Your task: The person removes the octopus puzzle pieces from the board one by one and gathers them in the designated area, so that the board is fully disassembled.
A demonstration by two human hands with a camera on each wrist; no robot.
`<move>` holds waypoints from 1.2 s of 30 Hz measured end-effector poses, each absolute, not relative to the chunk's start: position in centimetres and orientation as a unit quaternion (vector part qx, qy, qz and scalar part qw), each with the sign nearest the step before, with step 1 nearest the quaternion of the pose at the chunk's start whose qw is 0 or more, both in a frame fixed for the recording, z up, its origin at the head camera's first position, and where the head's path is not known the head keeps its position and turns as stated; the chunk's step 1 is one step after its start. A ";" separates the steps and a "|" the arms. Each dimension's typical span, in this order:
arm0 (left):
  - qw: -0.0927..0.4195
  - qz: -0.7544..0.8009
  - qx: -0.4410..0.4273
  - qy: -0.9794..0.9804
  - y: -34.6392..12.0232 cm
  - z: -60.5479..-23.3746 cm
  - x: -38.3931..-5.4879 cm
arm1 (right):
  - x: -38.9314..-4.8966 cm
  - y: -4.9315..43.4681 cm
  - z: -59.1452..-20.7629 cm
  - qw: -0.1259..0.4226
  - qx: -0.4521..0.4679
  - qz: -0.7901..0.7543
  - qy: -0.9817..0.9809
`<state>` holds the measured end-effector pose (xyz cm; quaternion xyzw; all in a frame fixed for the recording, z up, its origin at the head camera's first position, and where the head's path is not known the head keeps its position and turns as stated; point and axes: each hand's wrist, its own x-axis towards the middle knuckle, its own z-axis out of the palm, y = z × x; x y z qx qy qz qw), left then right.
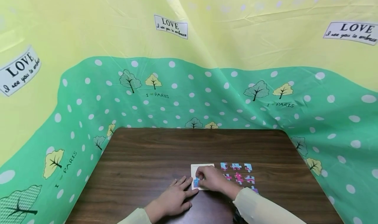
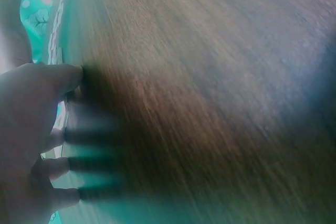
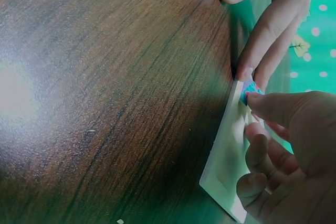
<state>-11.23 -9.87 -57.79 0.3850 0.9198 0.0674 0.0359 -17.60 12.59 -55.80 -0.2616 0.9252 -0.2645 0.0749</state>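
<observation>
A small white square puzzle tray (image 1: 203, 165) lies on the table, partly hidden by my right hand (image 1: 211, 178). That hand reaches over it, its thumb and curled fingers pinching a blue jigsaw piece (image 3: 250, 93) at the tray's corner near the left fingertips. From the head view, blue puzzle (image 1: 196, 182) shows at the tray's lower left, beside the right fingers. My left hand (image 1: 174, 199) rests on the table with its fingers spread, the fingertips at the tray's left edge. Nothing is held in it.
Several loose pink and blue jigsaw pieces (image 1: 238, 177) lie in rows right of the tray, some hidden behind the right forearm. The dark wooden table (image 1: 141, 158) is bordered by a green and yellow printed curtain (image 1: 189, 96). A black object (image 1: 238, 216) shows under the right sleeve.
</observation>
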 end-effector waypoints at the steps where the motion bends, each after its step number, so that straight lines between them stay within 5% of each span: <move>1: 0.037 0.068 0.385 0.920 -9.9 -57.8 -11.2 | -17.6 12.6 -55.8 0.076 -0.261 -0.269 0.924; 36: 0.042 0.075 0.388 0.918 -9.9 -57.9 -11.2 | -17.0 20.8 -54.1 0.135 -0.196 -0.402 0.884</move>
